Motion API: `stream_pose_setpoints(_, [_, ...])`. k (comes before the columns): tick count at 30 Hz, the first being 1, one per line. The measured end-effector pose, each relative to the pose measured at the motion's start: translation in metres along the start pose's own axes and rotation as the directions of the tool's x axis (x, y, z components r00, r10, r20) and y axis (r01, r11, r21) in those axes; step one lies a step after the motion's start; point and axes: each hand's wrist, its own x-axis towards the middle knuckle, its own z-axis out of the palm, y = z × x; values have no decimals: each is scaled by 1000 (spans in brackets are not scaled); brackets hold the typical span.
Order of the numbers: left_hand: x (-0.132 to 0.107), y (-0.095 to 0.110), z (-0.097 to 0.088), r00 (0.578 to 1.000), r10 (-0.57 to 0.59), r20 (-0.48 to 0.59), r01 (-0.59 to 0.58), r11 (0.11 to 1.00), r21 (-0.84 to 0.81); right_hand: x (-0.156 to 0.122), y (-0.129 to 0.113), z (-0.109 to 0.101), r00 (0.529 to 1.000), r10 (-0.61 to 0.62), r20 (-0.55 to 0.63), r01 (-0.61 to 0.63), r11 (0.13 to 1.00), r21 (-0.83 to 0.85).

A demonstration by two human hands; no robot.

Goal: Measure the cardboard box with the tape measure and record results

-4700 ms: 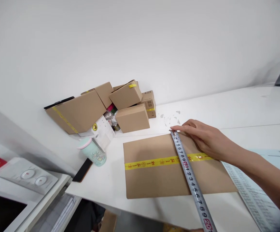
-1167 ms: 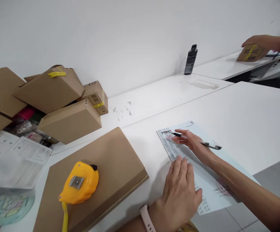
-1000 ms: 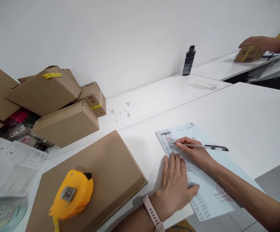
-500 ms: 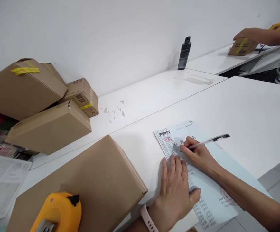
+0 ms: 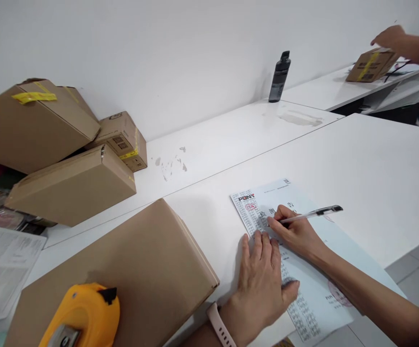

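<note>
My right hand (image 5: 298,233) grips a clear-barrelled pen (image 5: 316,213), its tip down near the printed title of a pale blue paper (image 5: 339,260). Handwriting covers a strip along the paper's left side, and red stamps show on it. Flat over the paper's left edge lies my left hand (image 5: 262,282), fingers stretched out and thumb apart, holding nothing. Left of that hand sits a closed cardboard box (image 5: 130,260). On the box rests a yellow tape measure (image 5: 83,313), cut off by the frame's lower edge.
More cardboard boxes (image 5: 75,185) are piled at the left against the wall, above printed sheets (image 5: 5,270). A dark bottle (image 5: 280,77) stands at the back. Far right, another person's hand (image 5: 393,41) is over a small taped box (image 5: 370,65).
The other person's hand and small box have shifted slightly right, and the yellow object behind them is gone from view. My own hands stay almost in place, the pen barely moved.
</note>
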Motion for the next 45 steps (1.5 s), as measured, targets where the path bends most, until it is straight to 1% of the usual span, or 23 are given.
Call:
stream_pose_setpoints(5, [1, -1, 0, 1000, -2, 3, 2, 1000, 4, -1, 0, 0, 1000, -23, 0, 23, 1000, -1])
stream_pose_setpoints(14, [-1, 0, 4, 1000, -1, -24, 1, 1000, 14, 0, -1, -1, 1000, -21, 0, 21, 1000, -18])
stream_pose_setpoints(18, [0, 0, 2, 1000, -2, -6, 3, 1000, 14, 0, 0, -1, 1000, 13, -18, -13, 1000, -3])
stream_pose_setpoints(22, [1, 0, 0, 1000, -1, 16, 1, 1000, 13, 0, -1, -1, 999, 35, -10, -35, 999, 2])
stream_pose_setpoints(28, [1, -1, 1, 1000, -3, -3, 3, 1000, 19, 0, -1, -1, 1000, 20, -7, -20, 1000, -4])
stream_pose_setpoints(35, [0, -2, 2, 1000, 3, -30, -3, 1000, 18, 0, -2, -2, 999, 32, -2, -32, 999, -15])
stream_pose_setpoints(40, [0, -1, 0, 1000, 1, -6, -1, 1000, 15, 0, -2, -2, 999, 16, -30, -17, 1000, -7])
stream_pose_setpoints(45, [0, -1, -1, 1000, -5, 13, 6, 1000, -2, 0, -4, -2, 1000, 21, -23, -21, 1000, -2])
